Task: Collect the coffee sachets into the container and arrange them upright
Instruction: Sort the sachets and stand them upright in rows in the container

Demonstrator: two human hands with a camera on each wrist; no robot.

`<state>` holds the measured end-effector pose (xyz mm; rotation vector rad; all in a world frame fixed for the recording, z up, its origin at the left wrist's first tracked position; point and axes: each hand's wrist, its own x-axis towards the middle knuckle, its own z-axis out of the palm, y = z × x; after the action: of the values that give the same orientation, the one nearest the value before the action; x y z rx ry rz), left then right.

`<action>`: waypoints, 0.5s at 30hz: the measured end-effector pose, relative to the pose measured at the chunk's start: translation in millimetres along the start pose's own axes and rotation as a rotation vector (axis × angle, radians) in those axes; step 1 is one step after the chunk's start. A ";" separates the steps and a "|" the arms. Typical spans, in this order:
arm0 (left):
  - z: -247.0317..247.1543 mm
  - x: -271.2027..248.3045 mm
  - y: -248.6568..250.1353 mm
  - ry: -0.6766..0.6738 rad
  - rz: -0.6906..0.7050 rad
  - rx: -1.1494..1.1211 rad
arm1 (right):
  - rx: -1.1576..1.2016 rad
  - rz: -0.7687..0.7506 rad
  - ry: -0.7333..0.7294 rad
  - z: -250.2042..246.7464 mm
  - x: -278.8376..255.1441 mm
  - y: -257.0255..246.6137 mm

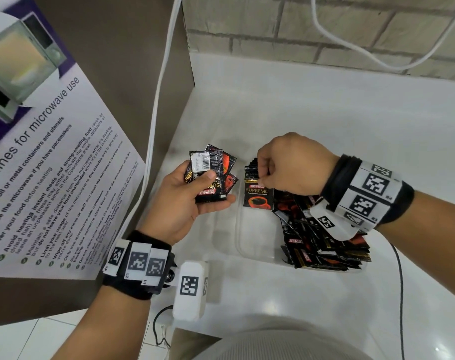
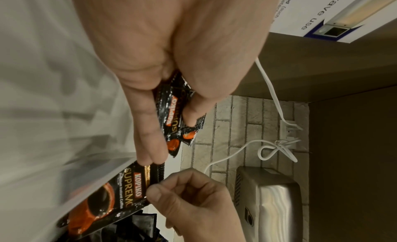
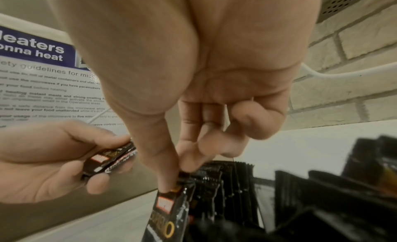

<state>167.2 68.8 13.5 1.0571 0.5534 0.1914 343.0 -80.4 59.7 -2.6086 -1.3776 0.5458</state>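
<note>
Head view: task partway. Right hand (image 1: 288, 165) pinches the front sachet of an upright row (image 1: 257, 188) at the container's (image 1: 249, 245) far end. Left hand (image 1: 195, 196) grips a bundle (image 1: 210, 172). Loose heap (image 1: 322, 242) on the right not yet stood up.

Hidden and cut off around the container (image 1: 240, 245)

My right hand (image 1: 290, 166) covers the tops of the upright sachets (image 1: 257, 189) in it; my wrist band hides part of the loose pile (image 1: 325, 245) beside it. Right-wrist view, the pile blurs black. How many sachets my left hand (image 1: 192, 201) grips, can't tell.
</note>
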 end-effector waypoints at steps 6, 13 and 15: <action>1.6 -0.2 0.5 0.006 0.003 -0.003 | -0.021 -0.001 -0.013 2.7 -1.0 -1.5; 2.7 0.0 -2.1 0.007 -0.010 0.003 | -0.045 0.001 -0.054 -1.6 -6.7 -4.0; 2.7 -0.1 -2.3 0.012 -0.011 0.003 | -0.026 -0.032 -0.048 -4.6 -12.2 -7.1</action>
<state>168.2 65.5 12.5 1.0556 0.5706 0.1874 332.9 -86.1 69.0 -2.6058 -1.4475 0.5943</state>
